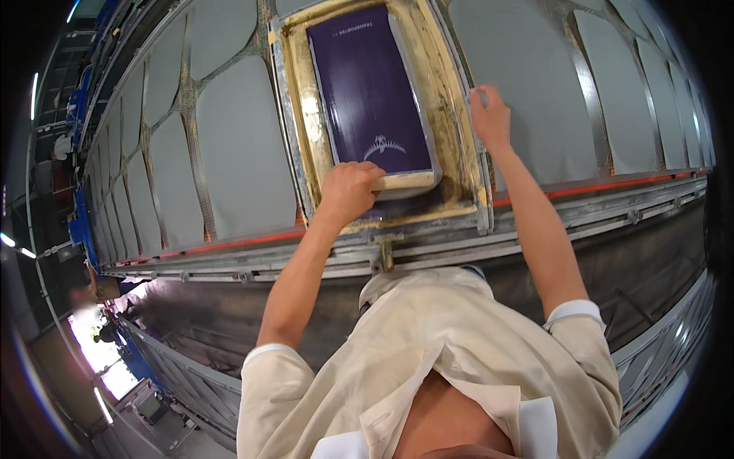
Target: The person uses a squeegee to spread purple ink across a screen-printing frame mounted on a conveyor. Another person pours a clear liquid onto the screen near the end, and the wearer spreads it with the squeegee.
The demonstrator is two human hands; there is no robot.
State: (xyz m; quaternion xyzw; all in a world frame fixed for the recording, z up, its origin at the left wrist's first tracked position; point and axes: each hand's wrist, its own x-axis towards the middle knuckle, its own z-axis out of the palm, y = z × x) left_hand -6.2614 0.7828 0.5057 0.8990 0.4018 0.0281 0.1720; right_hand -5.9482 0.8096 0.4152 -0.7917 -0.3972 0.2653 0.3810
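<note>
A screen-printing frame (479,183) with yellowish, ink-stained inner borders lies in front of me. Inside it shows a long dark purple panel (367,92) with a small pale emblem near its close end and light lettering at its far end. Across the panel's near edge lies a pale wooden squeegee bar (405,181). My left hand (350,191) is closed over the bar's left end, its fingertips partly hidden. At the frame's right side, my right hand (492,118) has its fingers curled against the outer rail.
Grey, rounded cut pieces (245,145) lie in rows on the long table on both sides of the frame. A metal rail (306,264) with a red strip above it runs along the near table edge. Railings (183,356) stand behind at lower left.
</note>
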